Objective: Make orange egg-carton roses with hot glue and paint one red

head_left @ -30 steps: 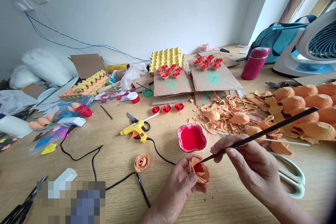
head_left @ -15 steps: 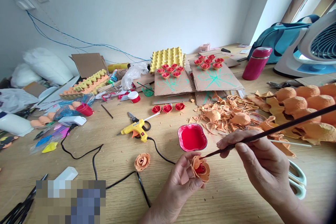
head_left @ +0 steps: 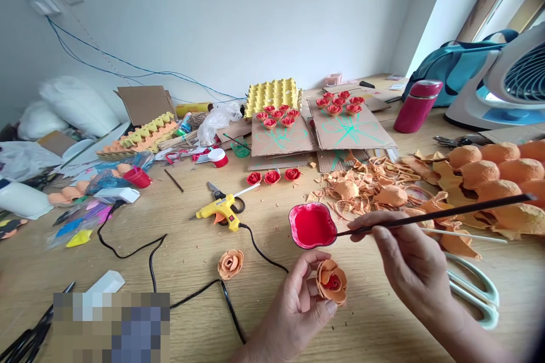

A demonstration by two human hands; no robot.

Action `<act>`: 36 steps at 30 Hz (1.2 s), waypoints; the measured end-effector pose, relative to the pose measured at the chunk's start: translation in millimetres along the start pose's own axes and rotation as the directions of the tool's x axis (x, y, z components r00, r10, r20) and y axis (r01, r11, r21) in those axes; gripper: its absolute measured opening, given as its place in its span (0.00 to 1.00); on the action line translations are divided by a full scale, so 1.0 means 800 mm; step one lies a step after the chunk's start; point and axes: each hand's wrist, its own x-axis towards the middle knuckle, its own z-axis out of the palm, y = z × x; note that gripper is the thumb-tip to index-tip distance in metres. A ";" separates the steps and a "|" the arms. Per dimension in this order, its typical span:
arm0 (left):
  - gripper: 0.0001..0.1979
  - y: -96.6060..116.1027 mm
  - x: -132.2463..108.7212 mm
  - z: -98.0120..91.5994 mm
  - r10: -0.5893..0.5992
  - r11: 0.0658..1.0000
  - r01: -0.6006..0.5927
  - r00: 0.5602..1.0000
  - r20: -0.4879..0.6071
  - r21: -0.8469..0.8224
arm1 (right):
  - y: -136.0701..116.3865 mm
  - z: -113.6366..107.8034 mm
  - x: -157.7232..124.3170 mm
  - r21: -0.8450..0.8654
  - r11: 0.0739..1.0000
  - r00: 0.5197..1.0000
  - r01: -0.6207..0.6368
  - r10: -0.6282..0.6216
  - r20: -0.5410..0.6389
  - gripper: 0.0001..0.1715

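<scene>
Left grip (head_left: 293, 306) is clamped on an orange flower (head_left: 332, 282), thumb at the near edge, fingers at the far side and behind; flower sits above the surface (head_left: 264, 289), just nearside of the paint dish (head_left: 293, 229), bloom tipped toward the head view. Centre is red, outer petals bare orange. Right grip (head_left: 409, 255) is closed around a slim dark brush (head_left: 451, 214), its tip at the dish's right rim; contact with the rim cannot be confirmed. Handling estimate: flower probably very light, matt and dry outside, so little slip expected; it looks like moulded pulp, fairly stiff yet thin, liable to crease or tear if squeezed. Red zone may be wet, hence slick and easily smeared. Best hold, in my judgement: low on the outer cup, thumb opposing fingers, light pressure, clear of the centre. Brush seems rigid and light; hold by the shaft.
</scene>
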 end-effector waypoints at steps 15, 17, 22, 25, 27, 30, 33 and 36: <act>0.36 -0.005 0.003 -0.003 -0.104 0.993 0.106 0.994 -0.034 0.043 | 0.006 0.000 0.000 -0.223 0.951 0.956 0.215 -0.158 0.247 0.09; 0.35 -0.003 0.003 -0.002 -0.110 0.993 0.111 0.993 -0.035 0.045 | 0.006 -0.001 -0.003 -0.218 0.959 0.965 0.179 -0.128 0.227 0.09; 0.30 0.000 0.001 0.001 -0.050 0.998 0.050 0.999 -0.018 0.029 | -0.002 0.000 -0.004 -0.060 0.998 0.997 0.005 -0.001 0.072 0.10; 0.28 -0.001 0.000 0.000 0.006 1.000 -0.005 1.000 -0.017 0.026 | -0.008 -0.001 -0.004 0.150 0.981 0.989 -0.125 0.136 -0.065 0.11; 0.26 -0.003 -0.001 -0.002 0.034 0.999 -0.033 0.999 -0.026 0.039 | -0.010 -0.002 -0.005 0.297 0.936 0.966 -0.187 0.231 -0.120 0.10; 0.25 -0.006 -0.004 -0.003 0.049 0.996 -0.046 0.998 -0.038 0.082 | -0.012 -0.005 -0.007 0.416 0.886 0.949 -0.206 0.284 -0.134 0.09; 0.26 -0.008 -0.007 -0.004 0.046 0.988 -0.037 0.997 -0.060 0.147 | -0.015 -0.005 -0.010 0.423 0.889 0.968 -0.175 0.233 -0.090 0.08; 0.25 -0.010 -0.008 -0.005 0.067 0.977 -0.051 0.995 -0.070 0.208 | -0.020 -0.004 -0.009 0.380 0.918 0.990 -0.117 0.137 -0.026 0.10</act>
